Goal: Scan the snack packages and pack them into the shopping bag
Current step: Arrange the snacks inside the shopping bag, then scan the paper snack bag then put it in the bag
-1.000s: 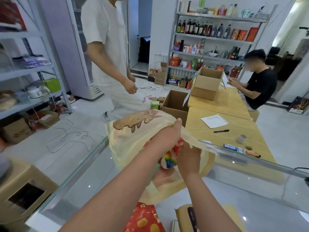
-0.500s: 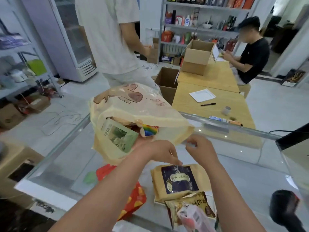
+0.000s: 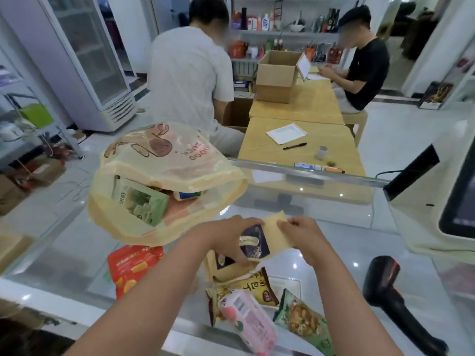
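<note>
A tan snack pouch (image 3: 276, 235) with a dark label is lifted off the glass counter (image 3: 334, 255). My left hand (image 3: 228, 235) grips its left side and my right hand (image 3: 302, 231) pinches its upper right corner. The yellow translucent shopping bag (image 3: 164, 181) stands behind my left hand, mouth open toward me, with a green pouch (image 3: 140, 204) and other packets inside. A second tan pouch (image 3: 223, 268) lies under the lifted one. Nearer me lie a yellow snack bag (image 3: 254, 286), a pink package (image 3: 246, 322), a green snack bag (image 3: 303, 322) and a red bag (image 3: 131, 268).
A black handheld scanner (image 3: 390, 299) lies on the counter at the right, below a white terminal (image 3: 437, 214). Beyond the counter, a person in white stands by cardboard boxes and a wooden table (image 3: 300, 142), where a person in black sits.
Both hands let go of the bag, which now stands on the counter, and dropped to the pile; they took hold of the tan pouch and lifted it. The head tilted down.
</note>
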The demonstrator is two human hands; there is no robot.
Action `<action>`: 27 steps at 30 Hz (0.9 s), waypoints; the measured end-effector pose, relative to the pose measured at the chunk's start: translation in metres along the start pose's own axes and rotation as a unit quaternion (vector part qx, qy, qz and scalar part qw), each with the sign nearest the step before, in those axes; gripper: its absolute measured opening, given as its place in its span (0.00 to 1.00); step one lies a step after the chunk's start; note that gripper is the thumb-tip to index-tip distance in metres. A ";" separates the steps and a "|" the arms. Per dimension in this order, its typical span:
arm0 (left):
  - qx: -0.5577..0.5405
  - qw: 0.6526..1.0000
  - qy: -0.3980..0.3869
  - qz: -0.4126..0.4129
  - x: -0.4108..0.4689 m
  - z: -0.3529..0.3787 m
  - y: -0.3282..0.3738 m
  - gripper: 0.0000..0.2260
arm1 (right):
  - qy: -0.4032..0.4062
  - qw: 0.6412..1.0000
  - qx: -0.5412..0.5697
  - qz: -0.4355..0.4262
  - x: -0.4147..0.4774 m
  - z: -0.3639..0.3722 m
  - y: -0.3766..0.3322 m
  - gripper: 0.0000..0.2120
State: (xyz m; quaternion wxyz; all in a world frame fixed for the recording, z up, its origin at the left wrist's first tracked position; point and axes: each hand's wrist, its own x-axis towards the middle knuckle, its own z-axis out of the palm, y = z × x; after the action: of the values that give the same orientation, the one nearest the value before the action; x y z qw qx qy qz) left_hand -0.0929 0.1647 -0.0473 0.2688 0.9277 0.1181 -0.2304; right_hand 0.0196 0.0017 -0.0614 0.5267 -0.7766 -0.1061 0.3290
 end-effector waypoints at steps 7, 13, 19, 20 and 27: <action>-0.316 0.928 0.078 0.181 0.016 -0.004 0.024 0.34 | 0.026 0.955 0.290 -0.052 -0.033 -0.043 -0.041 0.10; -0.615 0.753 0.058 0.226 0.031 -0.011 0.041 0.29 | 0.049 0.980 0.193 -0.017 -0.055 -0.041 -0.022 0.24; -0.735 0.645 0.000 0.210 0.044 -0.004 0.048 0.39 | -0.017 0.930 0.367 0.010 -0.063 0.004 -0.019 0.23; -0.732 0.653 -0.004 0.193 0.042 -0.006 0.046 0.36 | 0.012 0.931 0.365 -0.004 -0.061 0.008 -0.020 0.24; -0.648 0.740 -0.001 0.180 0.040 -0.003 0.029 0.30 | 0.186 0.932 0.306 -0.054 -0.059 0.033 -0.021 0.20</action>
State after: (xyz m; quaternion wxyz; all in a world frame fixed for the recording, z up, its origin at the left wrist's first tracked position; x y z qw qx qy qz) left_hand -0.0473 0.1466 -0.0515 0.8414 0.5340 0.0696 -0.0464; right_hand -0.0422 0.0049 -0.0266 0.7661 -0.6181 0.0577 0.1664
